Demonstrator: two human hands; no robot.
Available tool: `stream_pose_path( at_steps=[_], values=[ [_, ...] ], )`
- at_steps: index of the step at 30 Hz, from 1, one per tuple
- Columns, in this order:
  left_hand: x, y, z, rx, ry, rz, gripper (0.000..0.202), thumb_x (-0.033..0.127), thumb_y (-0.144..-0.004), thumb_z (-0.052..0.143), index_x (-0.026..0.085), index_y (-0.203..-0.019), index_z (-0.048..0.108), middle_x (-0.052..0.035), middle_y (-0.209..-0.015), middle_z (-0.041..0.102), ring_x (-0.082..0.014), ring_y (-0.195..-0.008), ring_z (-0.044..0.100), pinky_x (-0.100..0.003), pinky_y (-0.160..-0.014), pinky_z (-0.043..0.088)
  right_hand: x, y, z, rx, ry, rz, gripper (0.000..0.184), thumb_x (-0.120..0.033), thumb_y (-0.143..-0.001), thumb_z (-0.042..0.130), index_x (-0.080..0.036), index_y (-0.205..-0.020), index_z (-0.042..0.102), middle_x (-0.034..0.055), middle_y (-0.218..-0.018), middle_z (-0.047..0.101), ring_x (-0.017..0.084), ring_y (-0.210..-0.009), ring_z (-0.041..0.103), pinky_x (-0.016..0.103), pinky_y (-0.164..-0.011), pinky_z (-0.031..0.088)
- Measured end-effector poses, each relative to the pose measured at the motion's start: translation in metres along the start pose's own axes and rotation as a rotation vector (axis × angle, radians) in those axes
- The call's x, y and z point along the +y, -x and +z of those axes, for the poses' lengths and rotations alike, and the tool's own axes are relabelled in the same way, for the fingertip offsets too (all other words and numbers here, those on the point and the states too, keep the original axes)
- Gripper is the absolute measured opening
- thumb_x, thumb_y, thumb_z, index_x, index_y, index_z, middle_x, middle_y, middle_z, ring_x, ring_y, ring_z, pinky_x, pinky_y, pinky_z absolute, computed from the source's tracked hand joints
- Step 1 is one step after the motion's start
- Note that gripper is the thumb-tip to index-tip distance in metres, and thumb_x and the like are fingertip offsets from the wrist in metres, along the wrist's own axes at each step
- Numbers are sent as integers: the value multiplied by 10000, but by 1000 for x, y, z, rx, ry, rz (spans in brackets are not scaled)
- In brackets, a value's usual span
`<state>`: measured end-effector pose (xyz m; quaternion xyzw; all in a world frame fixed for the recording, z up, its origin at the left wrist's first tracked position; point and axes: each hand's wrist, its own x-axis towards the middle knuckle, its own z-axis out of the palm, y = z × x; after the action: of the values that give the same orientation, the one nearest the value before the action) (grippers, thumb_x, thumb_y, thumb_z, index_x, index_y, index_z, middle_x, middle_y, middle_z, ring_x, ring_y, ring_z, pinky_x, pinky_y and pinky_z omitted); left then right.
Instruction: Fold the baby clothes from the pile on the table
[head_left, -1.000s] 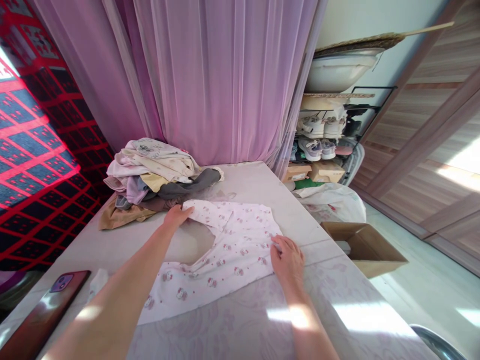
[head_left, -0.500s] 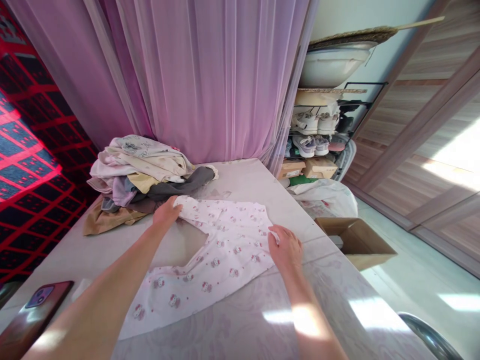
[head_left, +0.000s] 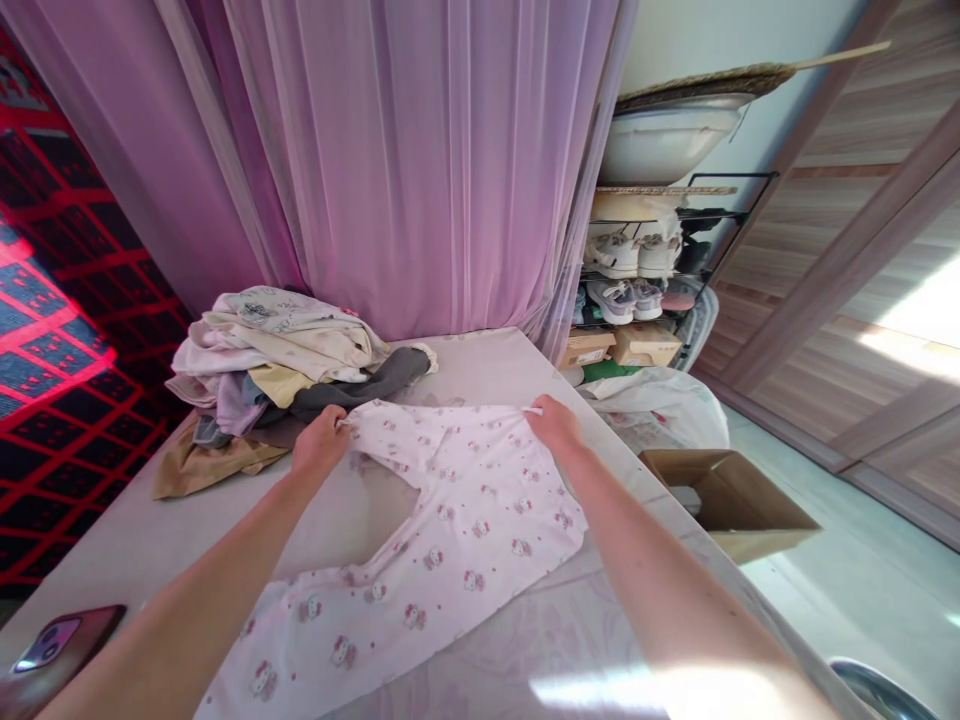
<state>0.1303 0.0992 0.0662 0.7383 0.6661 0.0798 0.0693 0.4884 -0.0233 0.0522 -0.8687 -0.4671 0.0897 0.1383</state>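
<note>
A white garment with small pink cartoon prints lies spread flat on the pale table. My left hand is closed on its far left corner, close to the heap of clothes. My right hand is closed on its far right corner near the table's right edge. Both arms stretch forward over the cloth.
A phone in a dark red case lies at the near left. A pink curtain hangs behind the table. On the floor at the right stand an open cardboard box, a white bag and a shoe rack.
My right hand has moved from the garment's right side edge up to its far right corner. My left hand stays at the far left corner. The view has shifted slightly.
</note>
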Motion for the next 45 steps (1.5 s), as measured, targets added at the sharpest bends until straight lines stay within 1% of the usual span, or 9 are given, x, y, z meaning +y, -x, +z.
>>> stream_pose_path(
  at_steps=[7,11,17,21,25,30,34,39,45],
  values=[
    [3,8,8,135,121,1,374,299,-896,417,231,-1243,537,-130,-1245,581,-282,-1033,612,-352,-824,456,-11,15,6,149,8,-44,452,-259,-896,515,-160,-1336,496,161,-1310,546,285,-1150,540,390,-932,406],
    [6,32,16,231,115,157,416,281,-861,478,215,-1269,526,-128,-1299,535,-273,-1160,537,-359,-955,412,-27,69,20,251,-150,-347,339,-167,-892,444,-188,-1172,634,98,-1258,606,233,-1152,537,348,-977,393],
    [13,98,22,-161,119,377,235,387,-869,495,258,-786,674,-43,-860,699,-224,-860,615,-310,-767,407,-63,157,52,3,-332,-703,232,-174,-867,525,-265,-972,711,14,-1003,690,169,-925,602,292,-855,446],
    [16,132,24,-146,151,399,165,383,-806,592,252,-805,692,-64,-914,696,-253,-930,595,-340,-800,385,-72,173,60,-35,-247,-770,135,-235,-839,635,-251,-958,697,19,-1028,662,194,-983,568,336,-870,419],
    [16,142,30,-123,170,345,142,358,-800,601,242,-781,681,-77,-956,683,-261,-978,580,-357,-829,394,-72,180,57,-27,-204,-745,85,-182,-861,608,-205,-790,649,14,-898,648,177,-922,563,322,-835,410],
    [3,153,40,-21,305,416,199,347,-846,567,229,-973,665,-77,-1053,685,-242,-1020,581,-371,-907,416,-49,193,59,42,-291,-720,136,-154,-883,531,-222,-849,643,22,-980,667,168,-974,576,324,-890,413],
    [-13,186,36,109,348,651,189,325,-896,514,243,-985,660,-61,-1070,675,-219,-1012,586,-384,-925,417,3,189,57,111,-278,-619,253,-130,-843,479,-237,-954,680,56,-1073,681,199,-1047,585,374,-934,424],
    [-28,223,32,-11,260,888,171,414,-840,632,267,-926,653,-18,-958,680,-209,-925,593,-353,-829,430,63,183,43,38,-179,-553,377,-83,-728,499,-262,-992,701,43,-1251,630,228,-1204,522,430,-1017,396],
    [-16,229,34,-23,198,814,248,301,-959,423,221,-830,618,-27,-853,655,-189,-826,578,-326,-750,415,58,181,37,49,-137,-592,236,-239,-896,464,-259,-910,699,47,-1162,663,218,-1139,551,425,-975,408]
  ],
)
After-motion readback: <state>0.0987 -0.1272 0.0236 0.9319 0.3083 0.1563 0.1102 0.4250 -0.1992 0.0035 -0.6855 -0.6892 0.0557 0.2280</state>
